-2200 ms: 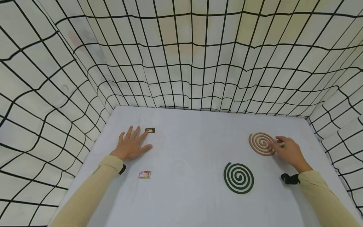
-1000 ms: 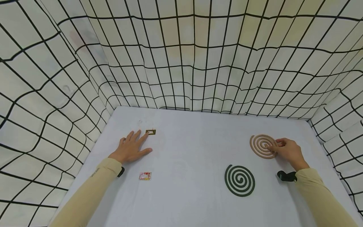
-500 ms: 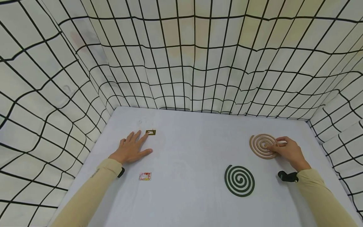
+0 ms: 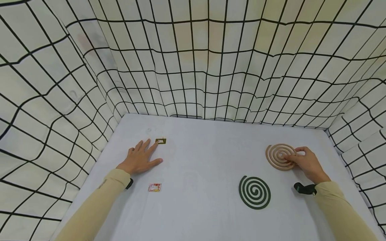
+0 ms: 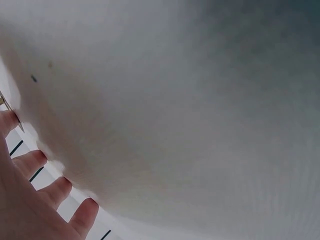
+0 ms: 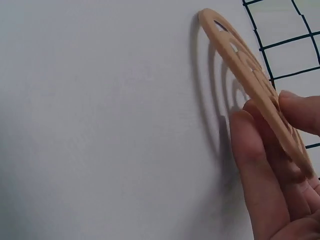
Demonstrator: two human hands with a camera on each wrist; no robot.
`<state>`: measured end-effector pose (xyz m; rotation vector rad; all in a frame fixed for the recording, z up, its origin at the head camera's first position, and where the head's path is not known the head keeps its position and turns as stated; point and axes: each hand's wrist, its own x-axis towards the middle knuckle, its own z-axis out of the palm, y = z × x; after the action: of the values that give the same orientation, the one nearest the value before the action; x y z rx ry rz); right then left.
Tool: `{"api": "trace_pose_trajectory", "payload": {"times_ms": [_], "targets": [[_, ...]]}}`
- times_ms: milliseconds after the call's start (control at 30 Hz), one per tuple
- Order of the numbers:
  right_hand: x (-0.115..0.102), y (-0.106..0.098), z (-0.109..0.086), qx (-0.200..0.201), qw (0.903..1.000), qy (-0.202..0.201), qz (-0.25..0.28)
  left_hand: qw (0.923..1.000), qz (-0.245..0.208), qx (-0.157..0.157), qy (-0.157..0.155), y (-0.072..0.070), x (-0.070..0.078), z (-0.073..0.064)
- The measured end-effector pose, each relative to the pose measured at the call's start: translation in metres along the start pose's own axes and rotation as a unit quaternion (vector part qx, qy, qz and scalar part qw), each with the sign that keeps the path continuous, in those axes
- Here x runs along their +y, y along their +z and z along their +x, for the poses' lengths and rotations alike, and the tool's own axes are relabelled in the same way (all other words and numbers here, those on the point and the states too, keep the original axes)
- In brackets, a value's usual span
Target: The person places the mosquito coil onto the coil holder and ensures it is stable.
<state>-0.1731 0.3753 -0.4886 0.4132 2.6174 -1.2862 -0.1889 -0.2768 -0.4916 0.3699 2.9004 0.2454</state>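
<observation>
In the head view, my right hand (image 4: 307, 163) pinches the right side of a brown mosquito coil (image 4: 275, 157). The right wrist view shows that coil (image 6: 235, 57) on edge, thumb on one face and fingers on the other, raised off the white surface with its shadow beside it. My left hand (image 4: 140, 159) lies spread at the far left, its index fingertip at a small brass-coloured metal coil stand (image 4: 163, 141). Spread fingers (image 5: 56, 190) also show in the left wrist view. A green mosquito coil (image 4: 265, 194) lies flat, nearer than the brown one.
A small red, yellow and white packet (image 4: 155, 187) lies on the white table (image 4: 199, 174), nearer than my left hand. Black netting (image 4: 205, 72) over pale walls encloses the table at the back and both sides.
My right hand has closed its fingers and thumb on the brown mosquito coil, which it earlier only reached over. My left hand has stayed by the metal stand.
</observation>
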Motion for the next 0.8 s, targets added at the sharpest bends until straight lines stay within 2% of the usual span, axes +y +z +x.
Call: {"api": "trace_pose_trajectory", "payload": {"times_ms": [333, 800], "targets": [[0.001, 0.0, 0.002, -0.012, 0.9983, 0.018, 0.054, 1.0, 0.002, 0.004, 0.002, 0.002, -0.001, 0.001], [-0.023, 0.0, -0.006, -0.023, 0.9915, 0.012, 0.127, 1.0, 0.002, 0.006, 0.007, -0.002, 0.001, -0.002]]}}
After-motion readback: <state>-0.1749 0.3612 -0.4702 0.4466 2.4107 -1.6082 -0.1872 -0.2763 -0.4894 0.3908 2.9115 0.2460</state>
